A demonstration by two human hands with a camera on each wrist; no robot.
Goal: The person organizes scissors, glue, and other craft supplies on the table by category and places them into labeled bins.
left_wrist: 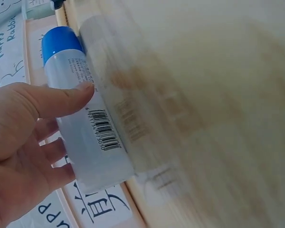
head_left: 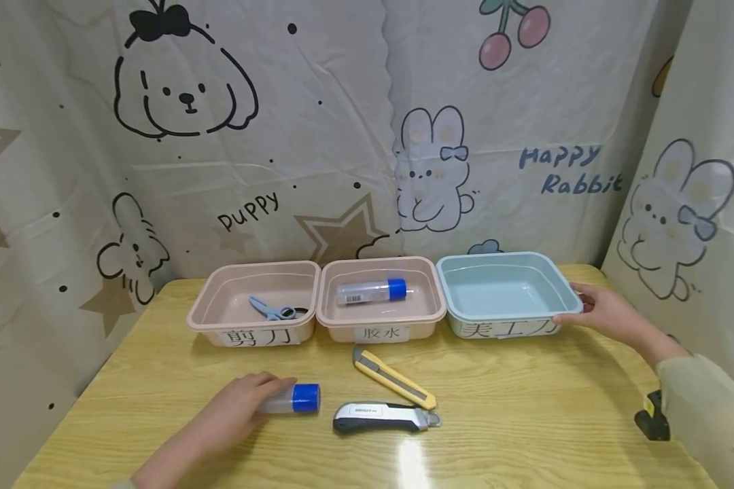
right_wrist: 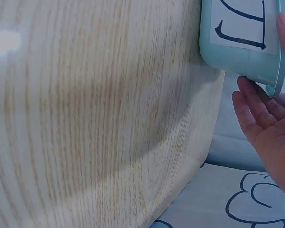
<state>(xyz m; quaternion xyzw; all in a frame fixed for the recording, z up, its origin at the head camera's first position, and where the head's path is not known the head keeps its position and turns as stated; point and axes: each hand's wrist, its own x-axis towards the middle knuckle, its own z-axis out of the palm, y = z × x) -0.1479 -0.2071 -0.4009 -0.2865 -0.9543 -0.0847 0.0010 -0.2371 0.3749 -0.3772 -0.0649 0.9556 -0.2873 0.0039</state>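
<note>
My left hand (head_left: 240,412) grips a clear glue bottle (left_wrist: 88,128) with a blue cap, thumb on one side and fingers round the other. The bottle lies sideways close over the table, left of centre. At the right, my right hand (head_left: 608,314) holds the corner of a light-blue plastic bin (head_left: 501,288), its thumb at the rim and its fingers beneath it in the right wrist view. A yellow utility knife (head_left: 394,378) and a silver-and-black utility knife (head_left: 379,417) lie on the table right of the bottle.
Left of the blue bin stand two pink bins: the middle one (head_left: 418,309) contains another glue bottle (head_left: 370,292), the left one (head_left: 220,305) blue-handled scissors (head_left: 272,310). Labels mark their fronts. A printed curtain (head_left: 336,149) hangs behind. A small black object (head_left: 652,418) sits by the right sleeve.
</note>
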